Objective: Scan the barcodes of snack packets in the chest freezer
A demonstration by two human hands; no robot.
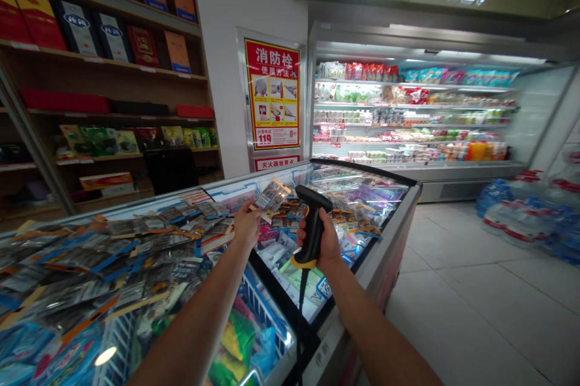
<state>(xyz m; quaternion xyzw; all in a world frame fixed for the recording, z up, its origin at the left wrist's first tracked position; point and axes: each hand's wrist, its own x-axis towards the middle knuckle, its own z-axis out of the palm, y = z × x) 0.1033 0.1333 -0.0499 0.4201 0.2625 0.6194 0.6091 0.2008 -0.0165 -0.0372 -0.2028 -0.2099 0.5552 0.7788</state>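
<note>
My right hand [324, 241] is wrapped round the grip of a black and yellow barcode scanner [312, 223], held upright with its cable hanging down. In my left hand [247, 226] is a small flat packet [272, 197], pinched at its lower edge. The packet shows dark print and an orange-tan strip, and it is tilted up just left of the scanner head. Both hands are above the glass top of a chest freezer [308, 313]. Many similar packets [104, 253] lie spread over the glass on the left, and a smaller group [357, 217] lies beyond the scanner.
Under the glass are bagged goods and blue wire baskets [263, 301]. Shelves with boxes [149, 60] stand at the left, beside a red fire hydrant sign [273, 96]. A lit refrigerated display [417, 168] is at the back. Bottled water packs [512, 211] stand on the floor at right.
</note>
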